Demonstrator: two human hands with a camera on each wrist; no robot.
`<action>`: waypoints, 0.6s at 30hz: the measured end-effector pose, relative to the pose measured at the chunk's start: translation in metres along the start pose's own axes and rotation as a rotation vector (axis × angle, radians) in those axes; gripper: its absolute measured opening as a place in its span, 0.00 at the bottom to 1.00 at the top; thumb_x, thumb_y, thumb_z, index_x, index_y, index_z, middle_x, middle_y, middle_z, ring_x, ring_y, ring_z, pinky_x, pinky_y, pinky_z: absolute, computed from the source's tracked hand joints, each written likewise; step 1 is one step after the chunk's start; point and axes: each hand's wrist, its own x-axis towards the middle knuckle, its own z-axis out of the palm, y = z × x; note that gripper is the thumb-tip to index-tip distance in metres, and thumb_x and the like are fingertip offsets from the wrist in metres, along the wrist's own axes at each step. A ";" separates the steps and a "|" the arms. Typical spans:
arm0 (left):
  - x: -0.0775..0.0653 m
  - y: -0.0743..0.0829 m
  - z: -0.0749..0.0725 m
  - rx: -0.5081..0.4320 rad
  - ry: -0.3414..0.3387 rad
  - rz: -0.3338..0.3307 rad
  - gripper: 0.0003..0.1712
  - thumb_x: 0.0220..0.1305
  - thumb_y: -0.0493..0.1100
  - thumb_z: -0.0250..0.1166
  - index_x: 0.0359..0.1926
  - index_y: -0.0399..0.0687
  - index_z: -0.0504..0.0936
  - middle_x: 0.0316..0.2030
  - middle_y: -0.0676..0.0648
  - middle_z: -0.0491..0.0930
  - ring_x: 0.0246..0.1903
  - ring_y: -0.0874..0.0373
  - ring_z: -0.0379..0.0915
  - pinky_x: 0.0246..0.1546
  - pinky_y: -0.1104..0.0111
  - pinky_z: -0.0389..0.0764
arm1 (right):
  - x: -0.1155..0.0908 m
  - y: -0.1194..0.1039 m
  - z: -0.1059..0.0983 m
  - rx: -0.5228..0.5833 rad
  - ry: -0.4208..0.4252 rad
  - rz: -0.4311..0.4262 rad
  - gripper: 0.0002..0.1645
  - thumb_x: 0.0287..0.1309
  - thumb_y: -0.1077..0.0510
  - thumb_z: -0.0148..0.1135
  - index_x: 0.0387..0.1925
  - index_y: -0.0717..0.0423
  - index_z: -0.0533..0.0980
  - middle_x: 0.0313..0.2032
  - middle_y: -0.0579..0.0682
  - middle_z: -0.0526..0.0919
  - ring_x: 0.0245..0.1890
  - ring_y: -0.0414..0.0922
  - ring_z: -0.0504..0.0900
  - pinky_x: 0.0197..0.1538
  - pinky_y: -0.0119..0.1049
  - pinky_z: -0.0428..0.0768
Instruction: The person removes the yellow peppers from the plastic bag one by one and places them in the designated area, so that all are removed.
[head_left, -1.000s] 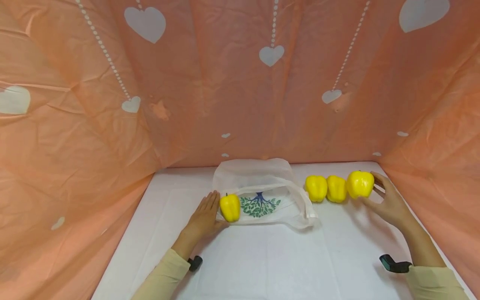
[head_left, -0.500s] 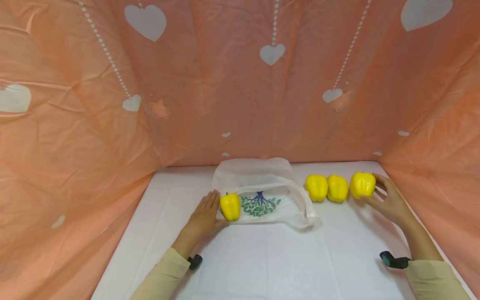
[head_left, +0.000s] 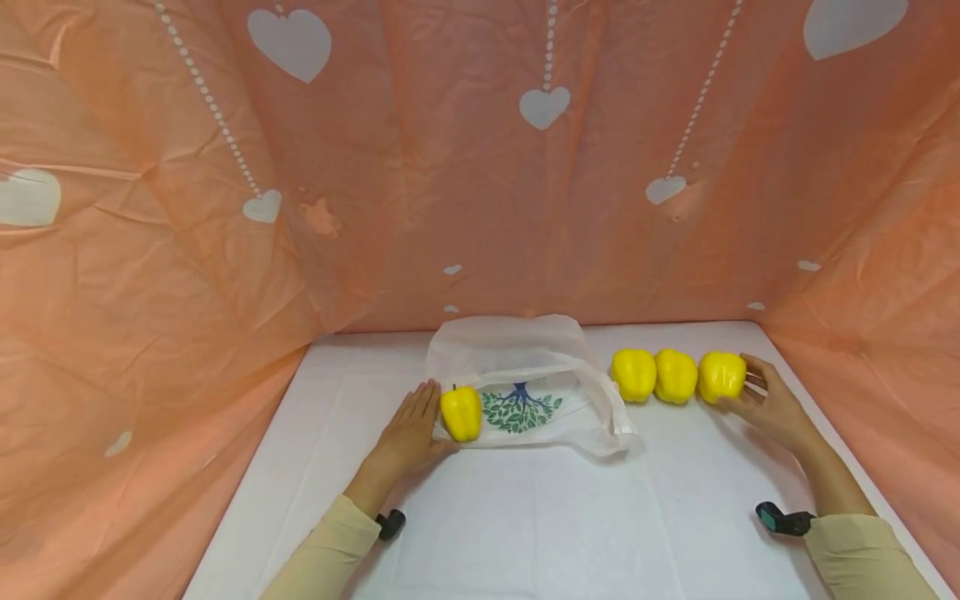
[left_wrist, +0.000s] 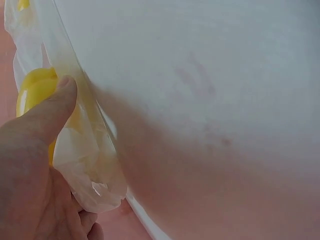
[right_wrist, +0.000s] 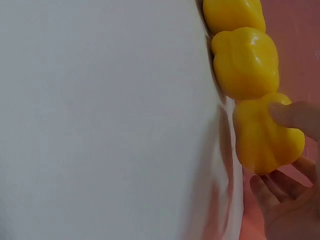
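A yellow bell pepper [head_left: 461, 413] lies at the left end of a thin white bag [head_left: 504, 340] printed with a blue and green tree. My left hand [head_left: 406, 433] rests beside this pepper, fingers straight and together, thumb near its front side. In the left wrist view the thumb lies over the bag's edge and the pepper [left_wrist: 36, 91]. To the right of the bag two more bell peppers [head_left: 633, 375] [head_left: 676, 376] stand side by side. My right hand [head_left: 772, 407] holds a third bell pepper [head_left: 722, 377] at the row's right end, thumb on its surface in the right wrist view.
A white cloth [head_left: 536, 525] covers the table. Orange sheeting with white hearts [head_left: 480, 208] closes in the back and both sides. The bag's open end [head_left: 611, 417] faces right, near the row of peppers.
My right hand has lowered its bell pepper beside the two others, after a slight shift right midway. The left hand, the bag and the pepper on it have stayed in place.
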 end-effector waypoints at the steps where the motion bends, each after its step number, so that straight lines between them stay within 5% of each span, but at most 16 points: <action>1: 0.000 0.000 0.000 -0.001 -0.001 -0.002 0.63 0.71 0.63 0.70 0.85 0.33 0.45 0.86 0.36 0.43 0.85 0.41 0.38 0.86 0.51 0.41 | 0.000 0.001 0.000 0.005 -0.010 0.008 0.58 0.71 0.57 0.71 0.82 0.73 0.42 0.74 0.83 0.54 0.70 0.81 0.60 0.55 0.06 0.68; 8: 0.001 0.000 0.000 0.003 -0.007 -0.007 0.63 0.72 0.63 0.70 0.85 0.33 0.45 0.86 0.36 0.42 0.86 0.42 0.37 0.86 0.51 0.40 | 0.004 0.003 0.000 -0.008 -0.074 0.053 0.60 0.73 0.53 0.69 0.84 0.69 0.38 0.77 0.83 0.49 0.74 0.82 0.55 0.60 0.09 0.66; 11: 0.000 0.001 -0.001 -0.006 -0.004 -0.002 0.62 0.72 0.62 0.70 0.85 0.32 0.45 0.86 0.36 0.43 0.85 0.41 0.38 0.86 0.51 0.41 | 0.006 0.004 -0.001 -0.003 -0.095 0.061 0.60 0.74 0.53 0.68 0.84 0.68 0.37 0.78 0.82 0.46 0.75 0.82 0.52 0.78 0.35 0.67; 14: -0.001 0.001 -0.001 -0.003 -0.003 0.000 0.62 0.72 0.62 0.70 0.85 0.32 0.46 0.86 0.35 0.43 0.85 0.41 0.38 0.86 0.50 0.41 | 0.008 0.005 -0.001 0.014 -0.107 0.058 0.59 0.75 0.55 0.67 0.84 0.69 0.36 0.78 0.83 0.44 0.75 0.83 0.51 0.75 0.70 0.59; 18: -0.002 0.001 -0.001 0.007 -0.004 -0.003 0.62 0.72 0.63 0.69 0.85 0.32 0.45 0.86 0.35 0.43 0.85 0.41 0.38 0.86 0.50 0.41 | 0.012 0.006 0.000 0.035 -0.123 0.061 0.60 0.75 0.57 0.67 0.83 0.68 0.34 0.77 0.84 0.42 0.75 0.84 0.48 0.71 0.80 0.55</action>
